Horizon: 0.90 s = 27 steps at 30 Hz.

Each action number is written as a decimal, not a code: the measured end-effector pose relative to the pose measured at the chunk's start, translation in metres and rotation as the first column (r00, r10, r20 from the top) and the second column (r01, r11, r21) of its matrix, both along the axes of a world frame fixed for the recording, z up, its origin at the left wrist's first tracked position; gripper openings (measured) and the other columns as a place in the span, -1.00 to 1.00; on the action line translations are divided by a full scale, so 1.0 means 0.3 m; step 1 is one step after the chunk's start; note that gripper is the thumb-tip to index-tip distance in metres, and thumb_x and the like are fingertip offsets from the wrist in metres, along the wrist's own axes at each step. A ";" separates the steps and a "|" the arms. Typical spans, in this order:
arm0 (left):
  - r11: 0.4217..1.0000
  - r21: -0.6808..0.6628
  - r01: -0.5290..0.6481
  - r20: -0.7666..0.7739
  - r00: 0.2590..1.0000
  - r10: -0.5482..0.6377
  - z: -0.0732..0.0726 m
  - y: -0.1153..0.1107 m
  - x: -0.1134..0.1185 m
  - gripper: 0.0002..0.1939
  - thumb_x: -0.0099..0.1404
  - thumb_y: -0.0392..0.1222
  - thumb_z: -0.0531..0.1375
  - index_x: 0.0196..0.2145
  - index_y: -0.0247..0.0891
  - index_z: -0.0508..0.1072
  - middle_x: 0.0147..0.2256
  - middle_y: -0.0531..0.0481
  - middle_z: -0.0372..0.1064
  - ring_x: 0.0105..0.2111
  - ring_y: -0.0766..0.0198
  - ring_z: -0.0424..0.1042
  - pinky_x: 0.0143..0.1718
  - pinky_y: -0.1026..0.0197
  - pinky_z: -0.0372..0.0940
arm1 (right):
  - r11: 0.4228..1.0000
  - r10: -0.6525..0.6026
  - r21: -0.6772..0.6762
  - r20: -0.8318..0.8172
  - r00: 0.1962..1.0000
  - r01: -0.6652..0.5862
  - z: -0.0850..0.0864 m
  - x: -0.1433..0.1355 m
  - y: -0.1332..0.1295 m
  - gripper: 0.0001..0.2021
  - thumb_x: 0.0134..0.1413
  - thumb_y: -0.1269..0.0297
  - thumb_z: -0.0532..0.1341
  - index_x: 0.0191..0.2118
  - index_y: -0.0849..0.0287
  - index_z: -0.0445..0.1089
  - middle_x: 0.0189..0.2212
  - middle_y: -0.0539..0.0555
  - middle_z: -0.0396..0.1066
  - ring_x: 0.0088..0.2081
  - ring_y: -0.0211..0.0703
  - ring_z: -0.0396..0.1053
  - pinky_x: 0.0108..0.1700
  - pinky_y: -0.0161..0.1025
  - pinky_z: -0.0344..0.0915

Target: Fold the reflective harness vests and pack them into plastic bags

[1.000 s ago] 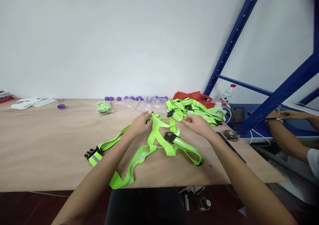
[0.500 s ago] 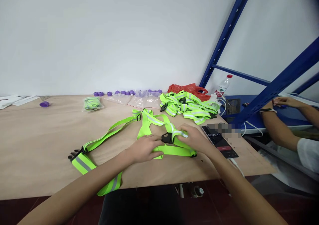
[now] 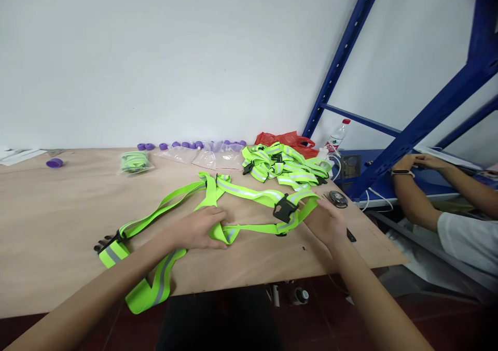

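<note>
A fluorescent yellow-green reflective harness (image 3: 249, 191) lies spread across the table's front, its straps bearing silver stripes. My left hand (image 3: 200, 228) grips a folded strap near its middle, fingers closed around the band. At the right end, my right hand (image 3: 326, 222) has the strap loop between thumb and fingers, lifting it a little. Just left of that hand sits a black buckle piece (image 3: 285, 208) on the strap. The pronged black buckle half (image 3: 107, 242) rests at the harness's left end, with a wide strap (image 3: 150, 294) hanging over the table edge.
Behind lies a heap of similar harnesses (image 3: 284, 167) beside a red plastic bag (image 3: 288, 141). A bagged harness (image 3: 134, 161), clear bags (image 3: 218, 155) and purple caps (image 3: 54, 163) line the back. A phone (image 3: 350, 235) is mostly hidden. Right are a blue rack (image 3: 389, 154) and another person's arms (image 3: 416, 185).
My right hand has moved right, drawing the strap and black buckle piece with it. My left hand has shifted left and holds the lower strap. The upper strap is straighter; the phone is now mostly covered.
</note>
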<state>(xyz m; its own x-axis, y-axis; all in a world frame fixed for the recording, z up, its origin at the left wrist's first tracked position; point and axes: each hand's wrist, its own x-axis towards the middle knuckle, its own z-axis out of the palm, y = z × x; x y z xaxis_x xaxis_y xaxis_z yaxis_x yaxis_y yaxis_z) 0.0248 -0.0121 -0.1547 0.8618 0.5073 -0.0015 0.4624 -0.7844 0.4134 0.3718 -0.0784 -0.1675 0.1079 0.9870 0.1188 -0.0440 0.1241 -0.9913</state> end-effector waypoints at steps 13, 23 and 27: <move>0.893 0.448 -0.050 0.038 0.999 0.037 -0.001 0.029 -0.045 -0.68 0.40 0.06 0.17 -0.35 -0.23 0.50 -0.16 -0.12 0.47 -0.07 0.04 0.36 0.10 -0.04 0.14 | 0.951 -0.310 -0.082 -0.255 0.916 0.299 -0.185 0.084 -0.053 -0.61 -0.20 0.25 0.41 -0.15 0.00 0.40 -0.39 -0.04 0.51 -0.35 -0.10 0.48 -0.30 -0.20 0.40; 0.930 0.096 -0.356 0.069 0.934 0.350 -0.023 -0.110 -0.064 -0.69 0.28 0.06 0.22 -0.16 -0.22 0.46 -0.05 -0.14 0.39 -0.21 0.08 0.44 -0.15 0.10 0.28 | 0.950 -0.273 0.302 0.690 0.671 0.077 -0.195 0.079 -0.143 -0.52 -0.05 0.37 0.11 0.06 0.07 0.40 0.17 0.17 0.36 0.22 0.08 0.29 0.27 0.05 0.18; 0.920 0.071 -0.384 0.066 0.922 0.380 -0.021 -0.132 -0.061 -0.71 0.33 0.04 0.15 -0.20 -0.22 0.49 -0.18 -0.10 0.46 -0.26 0.09 0.43 -0.26 0.16 0.24 | 0.910 -0.354 0.391 0.906 0.230 -0.139 -0.181 0.030 -0.181 -0.47 0.03 0.46 0.09 0.16 0.14 0.41 0.34 0.28 0.12 0.37 0.25 0.03 0.29 0.17 0.10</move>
<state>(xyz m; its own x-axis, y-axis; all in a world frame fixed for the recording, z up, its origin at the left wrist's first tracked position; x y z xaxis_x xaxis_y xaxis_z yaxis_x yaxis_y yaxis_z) 0.0065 -0.0516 -0.1611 0.6000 0.7947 0.0916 0.7140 -0.5836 0.3868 0.3807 -0.1326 -0.2219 -0.2271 0.8341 0.5027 0.9275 0.3426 -0.1494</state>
